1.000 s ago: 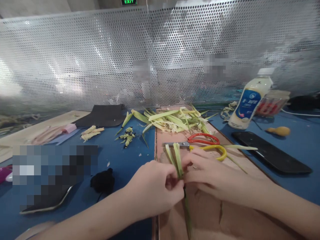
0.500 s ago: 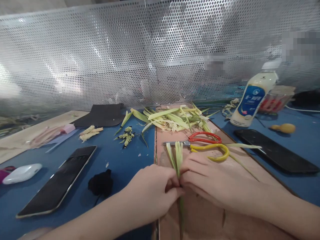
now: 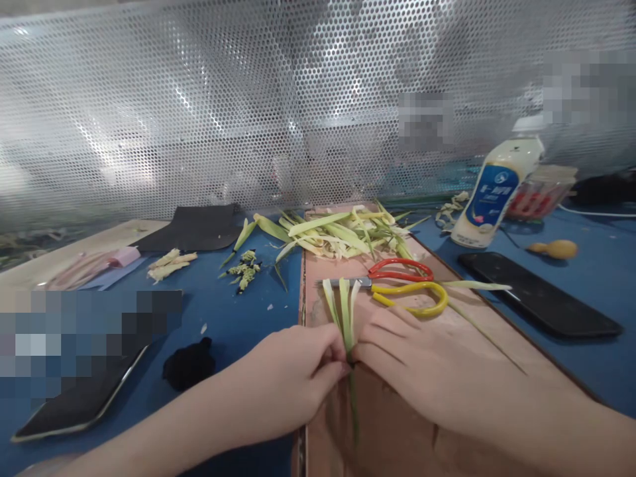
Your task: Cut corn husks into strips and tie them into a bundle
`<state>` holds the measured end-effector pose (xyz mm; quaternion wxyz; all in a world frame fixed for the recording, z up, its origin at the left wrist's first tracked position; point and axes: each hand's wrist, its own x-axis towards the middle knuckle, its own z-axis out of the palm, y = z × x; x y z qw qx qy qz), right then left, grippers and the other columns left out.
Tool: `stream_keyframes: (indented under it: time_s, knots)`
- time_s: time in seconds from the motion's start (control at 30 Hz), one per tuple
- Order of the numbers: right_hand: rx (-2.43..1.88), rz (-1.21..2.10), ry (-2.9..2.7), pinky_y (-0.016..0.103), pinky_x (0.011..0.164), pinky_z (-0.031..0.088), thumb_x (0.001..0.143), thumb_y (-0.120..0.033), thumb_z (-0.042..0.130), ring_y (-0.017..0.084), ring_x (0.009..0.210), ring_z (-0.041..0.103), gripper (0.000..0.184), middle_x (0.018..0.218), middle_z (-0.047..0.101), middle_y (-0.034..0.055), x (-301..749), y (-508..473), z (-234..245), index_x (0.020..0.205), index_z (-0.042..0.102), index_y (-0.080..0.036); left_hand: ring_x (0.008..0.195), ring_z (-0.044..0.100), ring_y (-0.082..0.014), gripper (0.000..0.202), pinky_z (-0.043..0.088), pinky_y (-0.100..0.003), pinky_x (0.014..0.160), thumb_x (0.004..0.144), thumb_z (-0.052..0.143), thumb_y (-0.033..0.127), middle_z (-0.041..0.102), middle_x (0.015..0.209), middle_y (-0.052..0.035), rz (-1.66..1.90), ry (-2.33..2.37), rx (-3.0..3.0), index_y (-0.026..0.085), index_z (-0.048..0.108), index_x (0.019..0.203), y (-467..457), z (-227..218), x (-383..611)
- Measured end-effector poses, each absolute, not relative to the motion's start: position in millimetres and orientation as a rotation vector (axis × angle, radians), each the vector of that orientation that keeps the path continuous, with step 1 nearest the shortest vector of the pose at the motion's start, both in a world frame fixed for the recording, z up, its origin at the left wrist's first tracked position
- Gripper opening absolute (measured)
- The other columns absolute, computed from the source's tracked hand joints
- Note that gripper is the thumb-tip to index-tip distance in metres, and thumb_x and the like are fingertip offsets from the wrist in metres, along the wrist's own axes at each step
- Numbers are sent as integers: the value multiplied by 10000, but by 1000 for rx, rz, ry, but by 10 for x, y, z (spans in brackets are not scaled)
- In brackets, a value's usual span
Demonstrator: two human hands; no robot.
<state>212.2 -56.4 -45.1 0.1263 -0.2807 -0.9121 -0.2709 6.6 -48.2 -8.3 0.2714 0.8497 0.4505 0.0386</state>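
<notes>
Upright between my hands is a small bundle of pale green leaf strips [image 3: 344, 311], fanned out at the top, with a thin green stem trailing below. My left hand [image 3: 313, 371] pinches the bundle at its narrow middle with thumb and forefinger. From the other side my right hand [image 3: 397, 358] presses its closed fingertips on the same spot, so the exact grip point is partly hidden. Just beyond the bundle lie scissors [image 3: 407, 291] with one red and one yellow handle, their blades behind the strip tips. A heap of cut leaves [image 3: 348, 232] sits farther back.
A dark phone [image 3: 539, 291], a milky drink bottle [image 3: 497, 189] and a small yellow gourd-shaped object [image 3: 554, 249] stand or lie right. To the left are a black lump [image 3: 189, 364], a dark flat device [image 3: 74, 401] and green sprigs [image 3: 244, 270]. A perforated metal screen [image 3: 238, 119] closes the back.
The strips at the top of the bundle have spread farther apart. Both hands keep their pinch at its middle. The whole view has shifted slightly.
</notes>
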Motion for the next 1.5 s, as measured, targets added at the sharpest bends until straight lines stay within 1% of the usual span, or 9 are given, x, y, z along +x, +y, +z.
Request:
stream_keyframes:
  time_s: [0.1, 0.23, 0.63, 0.8, 0.97, 1.13, 1.23, 1.4, 1.5]
  knots:
    - [-771, -868, -2643, 443, 847, 367, 879, -149, 380, 277, 941, 509, 240, 939, 624, 91, 2072, -592, -396, 883, 619, -161, 653, 504, -135, 180, 328, -240, 571, 892, 364, 266, 576, 722, 22, 50, 1189, 2355, 208, 425, 733, -490, -97, 70]
    - [-756, -880, -2596, 383, 772, 402, 865, -106, 350, 236, 845, 528, 292, 911, 633, 92, 2039, -596, -366, 810, 631, -161, 689, 541, -157, 176, 351, -257, 603, 904, 340, 268, 604, 770, 7, 32, 1195, 2420, 213, 421, 757, -491, -125, 85]
    - [-917, -857, -2707, 423, 668, 396, 786, -109, 416, 265, 800, 506, 226, 876, 595, 79, 2167, -617, -375, 898, 593, -193, 624, 565, -169, 160, 302, -255, 520, 892, 330, 224, 601, 715, 5, -17, 1224, 2660, 215, 414, 757, -425, -140, 78]
    - [-799, -917, -2677, 443, 735, 406, 794, -105, 400, 289, 900, 497, 282, 955, 606, 121, 2141, -604, -408, 941, 638, -137, 661, 584, -176, 92, 259, -264, 483, 819, 408, 138, 601, 719, -7, -60, 1150, 2884, 216, 438, 780, -435, -198, 63]
    - [-771, -951, -2634, 425, 747, 388, 802, -89, 384, 278, 899, 494, 294, 938, 604, 118, 2132, -626, -361, 952, 636, -116, 679, 597, -180, 101, 312, -257, 518, 854, 397, 161, 619, 756, -5, -88, 1144, 2806, 212, 430, 774, -428, -159, 48]
    - [-1025, -856, -2621, 359, 594, 320, 802, -156, 443, 226, 723, 471, 162, 831, 551, 41, 2167, -602, -346, 898, 561, -210, 661, 557, -157, 192, 362, -251, 579, 927, 304, 246, 580, 734, 5, -1, 1059, 2618, 209, 439, 794, -358, -74, 33]
    - [-1097, -755, -2599, 371, 650, 318, 774, -207, 488, 240, 769, 475, 197, 872, 560, 54, 2160, -580, -398, 961, 550, -210, 665, 531, -142, 186, 370, -245, 600, 924, 317, 238, 567, 751, 7, 67, 1064, 2526, 204, 444, 793, -345, -44, 36]
    - [-1116, -669, -2546, 354, 679, 307, 867, -360, 457, 225, 768, 469, 175, 822, 553, 42, 2124, -589, -394, 883, 563, -222, 658, 496, -131, 163, 362, -240, 593, 920, 340, 254, 546, 738, 20, 97, 1047, 2458, 206, 450, 809, -372, -34, 49]
    - [-1083, -701, -2583, 366, 712, 331, 877, -306, 472, 230, 799, 467, 142, 841, 560, 49, 2135, -556, -378, 876, 572, -206, 664, 495, -129, 158, 359, -239, 598, 924, 347, 265, 541, 733, 29, 107, 1025, 2458, 209, 450, 818, -372, -46, 50]
